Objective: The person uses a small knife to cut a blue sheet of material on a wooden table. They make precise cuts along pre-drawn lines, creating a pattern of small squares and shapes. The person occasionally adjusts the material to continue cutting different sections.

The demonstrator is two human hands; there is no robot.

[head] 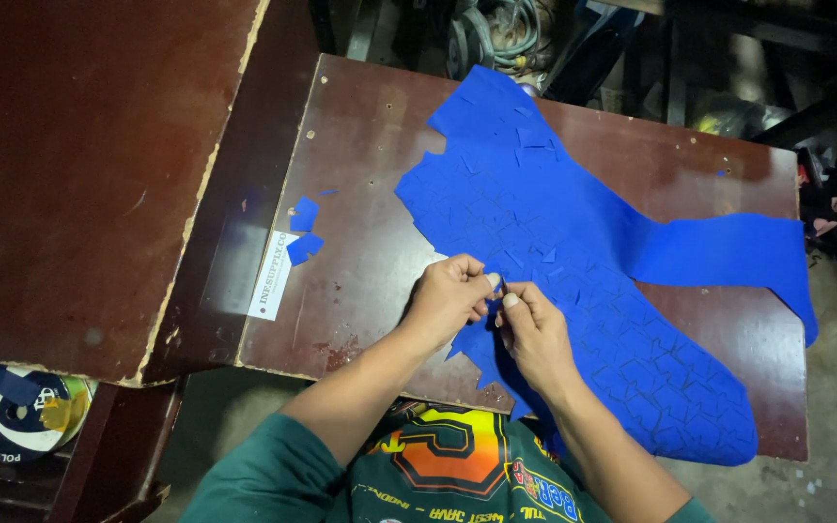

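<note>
Pinching a cut piece loose from the blue sheet near the tabletop's front edge, left hand and right hand need one clean pull next.

Die-cut blue sheet lies flat, sprawled across brown table.

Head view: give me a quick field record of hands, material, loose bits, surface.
left hand: pinching the near edge of the blue sheet, fingertips meeting the right hand's
right hand: pinching the same spot, over the sheet
blue sheet: large, die-cut with repeated shapes, lying flat, one end hanging off the table's right edge
cut pieces: two small blue ones, left of the sheet, apart from it
white label: strip beside the pieces
table: dark red-brown, worn
tape roll: lower left, below the table
</note>
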